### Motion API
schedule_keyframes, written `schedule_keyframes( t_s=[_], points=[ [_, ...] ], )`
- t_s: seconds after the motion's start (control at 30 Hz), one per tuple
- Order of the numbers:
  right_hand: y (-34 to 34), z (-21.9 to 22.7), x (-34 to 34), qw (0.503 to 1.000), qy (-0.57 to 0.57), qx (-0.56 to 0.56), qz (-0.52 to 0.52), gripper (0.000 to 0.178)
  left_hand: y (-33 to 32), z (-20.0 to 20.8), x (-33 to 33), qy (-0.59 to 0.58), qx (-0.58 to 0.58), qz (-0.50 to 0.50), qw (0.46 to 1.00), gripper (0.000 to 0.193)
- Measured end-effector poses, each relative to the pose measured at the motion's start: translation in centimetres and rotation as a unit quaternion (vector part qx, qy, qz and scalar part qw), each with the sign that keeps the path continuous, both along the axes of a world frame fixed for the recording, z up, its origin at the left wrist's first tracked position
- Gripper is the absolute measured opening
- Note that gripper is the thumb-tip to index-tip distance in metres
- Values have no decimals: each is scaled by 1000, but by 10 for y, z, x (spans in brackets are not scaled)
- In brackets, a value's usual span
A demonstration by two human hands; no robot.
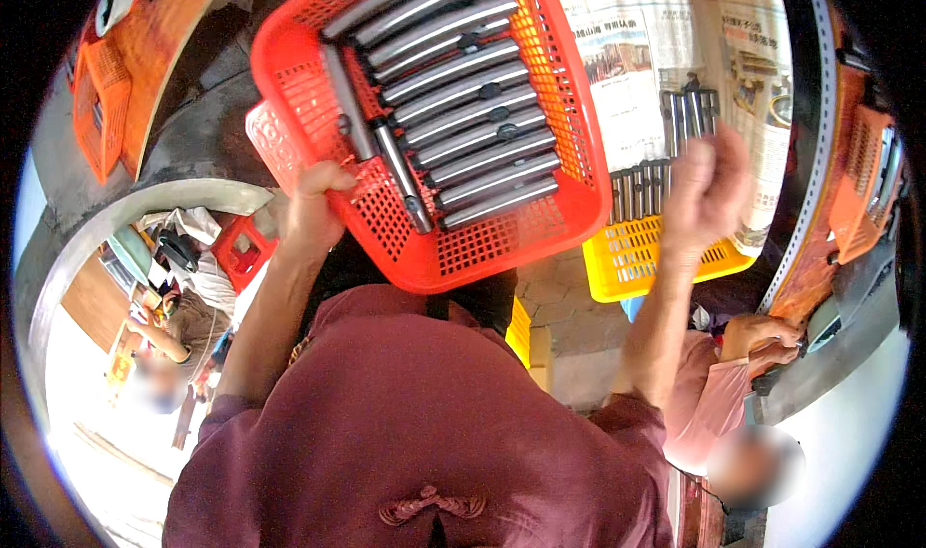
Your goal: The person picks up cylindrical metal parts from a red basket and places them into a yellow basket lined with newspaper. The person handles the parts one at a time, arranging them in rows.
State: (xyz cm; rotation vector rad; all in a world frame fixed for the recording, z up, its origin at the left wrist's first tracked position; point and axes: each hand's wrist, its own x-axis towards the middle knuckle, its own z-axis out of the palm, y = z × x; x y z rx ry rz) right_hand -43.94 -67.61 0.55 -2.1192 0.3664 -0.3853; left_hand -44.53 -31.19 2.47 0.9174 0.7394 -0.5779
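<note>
My left hand is closed on the near-left rim of a red plastic basket, which tilts in front of me. Inside it lie several shiny metal rods side by side, with dark spots between some. One shorter metal rod with a hole near its end lies apart at the left. My right hand is over a yellow basket, close to a few upright-looking metal rods. Motion blurs its fingers, so whether it grips any rod is unclear.
Newspaper lines the yellow basket, with more rods beside it. Orange baskets stand at far left and far right. A co-worker in a pink shirt works at right; another person is at left near a red stool.
</note>
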Motion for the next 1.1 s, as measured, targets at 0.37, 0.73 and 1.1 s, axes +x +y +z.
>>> schedule_keyframes(
  t_s=[0.37, 0.73, 1.1],
  points=[
    [183, 42, 86, 877, 102, -321, 343, 52, 58, 21, -2, -44, 84, -84, 992, 33],
    [208, 23, 70, 870, 193, -330, 312, 32, 69, 11, -12, 23, -51, -112, 992, 42],
    [177, 28, 60, 866, 223, -309, 324, 24, 61, 23, 4, -27, 82, -179, 980, 42]
  ],
)
